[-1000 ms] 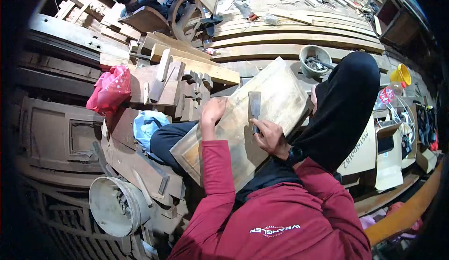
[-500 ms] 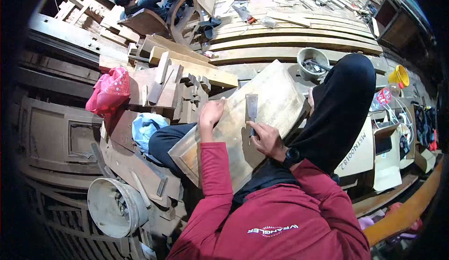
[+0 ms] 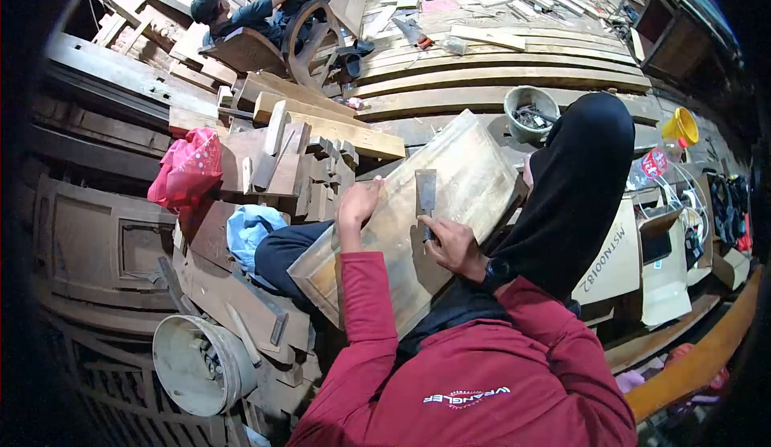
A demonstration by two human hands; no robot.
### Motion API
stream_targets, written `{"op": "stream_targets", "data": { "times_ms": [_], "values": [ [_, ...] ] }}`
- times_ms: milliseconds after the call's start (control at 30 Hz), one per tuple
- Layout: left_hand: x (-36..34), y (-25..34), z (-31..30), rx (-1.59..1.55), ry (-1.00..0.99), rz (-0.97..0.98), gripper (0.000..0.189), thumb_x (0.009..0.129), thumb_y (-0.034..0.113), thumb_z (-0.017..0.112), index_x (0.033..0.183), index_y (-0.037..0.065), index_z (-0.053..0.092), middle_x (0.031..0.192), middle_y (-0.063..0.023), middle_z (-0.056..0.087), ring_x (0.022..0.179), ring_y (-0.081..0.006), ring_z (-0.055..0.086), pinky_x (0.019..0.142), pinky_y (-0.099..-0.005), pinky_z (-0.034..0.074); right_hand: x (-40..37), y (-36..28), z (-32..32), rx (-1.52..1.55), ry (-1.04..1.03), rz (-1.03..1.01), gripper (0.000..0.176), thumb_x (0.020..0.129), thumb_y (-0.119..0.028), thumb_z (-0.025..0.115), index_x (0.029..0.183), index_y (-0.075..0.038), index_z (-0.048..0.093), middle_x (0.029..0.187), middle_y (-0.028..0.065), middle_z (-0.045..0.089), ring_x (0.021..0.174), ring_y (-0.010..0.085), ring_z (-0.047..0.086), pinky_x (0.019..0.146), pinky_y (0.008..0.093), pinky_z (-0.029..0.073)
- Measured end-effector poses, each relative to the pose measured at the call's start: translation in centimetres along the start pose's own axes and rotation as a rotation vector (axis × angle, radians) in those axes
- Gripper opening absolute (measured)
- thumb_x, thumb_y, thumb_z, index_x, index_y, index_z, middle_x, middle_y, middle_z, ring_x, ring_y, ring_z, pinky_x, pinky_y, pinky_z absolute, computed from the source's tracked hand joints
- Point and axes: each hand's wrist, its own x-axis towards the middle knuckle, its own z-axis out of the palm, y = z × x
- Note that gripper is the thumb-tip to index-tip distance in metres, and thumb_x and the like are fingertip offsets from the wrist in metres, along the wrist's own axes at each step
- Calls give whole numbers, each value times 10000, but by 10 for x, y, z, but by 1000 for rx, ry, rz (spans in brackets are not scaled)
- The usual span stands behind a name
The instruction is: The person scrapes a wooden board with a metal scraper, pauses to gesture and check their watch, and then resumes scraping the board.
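Observation:
A pale wooden panel (image 3: 474, 174) with a bevelled edge lies tilted across my lap. My left hand (image 3: 359, 204) is on the panel's upper left edge, its fingers curled over the rim. A scraper (image 3: 426, 190) with a flat metal blade lies over the panel's middle, blade pointing away from me. My right hand (image 3: 451, 244) is wrapped round the scraper's handle, which the fingers partly hide.
Beyond the panel is a bucket (image 3: 531, 114) of tools. Wood blocks (image 3: 321, 166), a pink bag (image 3: 189, 170) and a white bucket (image 3: 201, 364) are at the left. Cardboard (image 3: 614, 254) lies at the right. Another person (image 3: 257, 13) sits in a chair at the back.
The scraper and my right hand have shifted slightly toward me over the panel. My left hand has moved slightly down and left along the panel's edge.

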Motion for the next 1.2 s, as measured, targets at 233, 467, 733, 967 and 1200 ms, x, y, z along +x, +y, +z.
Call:
{"op": "stream_targets", "data": {
  "times_ms": [233, 467, 733, 967, 1200],
  "values": [
    [10, -12, -3, -58, -132, 140, 650, 1078, 503, 320, 1140, -21, 699, 1199, -339, 650, 1147, -512, 617, 1004, -505, 479, -1, 2, 0, 24, -12, -11, 534, 837, -123, 712, 1351, -48, 591, 917, 182, 630, 829, 385, 659, 727, 458, 544],
    [15, -8, -25, 129, -354, 260, 537, 1075, 393, 317, 1336, 13, 591, 1321, -302, 609, 1214, -465, 608, 1041, -495, 472, 1, -1, -1, 12, -16, -23, 533, 832, -115, 715, 1345, -34, 595, 899, 181, 619, 819, 385, 655, 730, 455, 544],
    [13, -11, -13, 13, -248, 178, 551, 1129, 416, 289, 1211, 19, 664, 1171, -311, 671, 1144, -485, 630, 933, -513, 510, 1, 1, 2, -1, -15, -1, 546, 819, -131, 717, 1344, -44, 598, 955, 193, 662, 865, 385, 678, 754, 448, 555],
    [11, -8, -14, -114, -242, 32, 704, 1065, 610, 385, 1161, -6, 711, 1140, -277, 715, 1105, -444, 683, 948, -467, 509, 1, -9, -2, 32, -15, 29, 516, 795, -107, 715, 1301, -47, 633, 884, 172, 665, 775, 369, 675, 706, 441, 562],
    [1, 1, -20, -156, -244, 15, 625, 1039, 598, 488, 1143, 37, 743, 1062, -245, 737, 1014, -341, 720, 910, -424, 535, -1, -2, 3, -34, 50, -131, 471, 793, -130, 736, 1250, -52, 651, 833, 145, 639, 742, 335, 671, 661, 425, 552]
  ]
}}
